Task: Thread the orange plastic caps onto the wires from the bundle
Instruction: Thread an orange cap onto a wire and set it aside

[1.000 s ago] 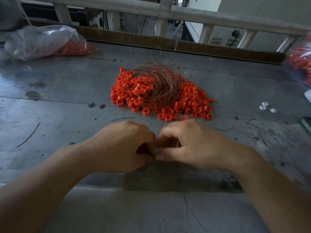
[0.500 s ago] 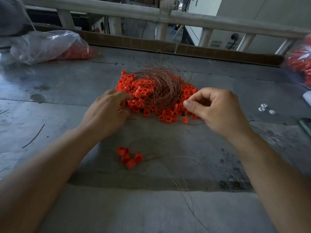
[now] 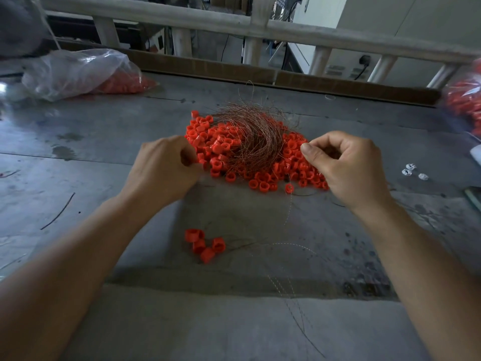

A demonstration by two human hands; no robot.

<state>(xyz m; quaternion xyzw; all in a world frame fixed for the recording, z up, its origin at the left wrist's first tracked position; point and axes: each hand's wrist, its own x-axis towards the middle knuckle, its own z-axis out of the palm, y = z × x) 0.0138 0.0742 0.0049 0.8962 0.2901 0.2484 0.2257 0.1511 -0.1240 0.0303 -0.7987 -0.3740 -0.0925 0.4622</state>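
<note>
The right hand (image 3: pixel 343 168) pinches a thin wire (image 3: pixel 290 204) that hangs toward the person. The left hand (image 3: pixel 161 168), curled with an unclear grip, touches the caps (image 3: pixel 218 148) between both hands.

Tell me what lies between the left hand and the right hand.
In the head view, the pile of orange caps fills that stretch, with the copper wire bundle heaped on it. The left hand and right hand sit at its edges.
</note>
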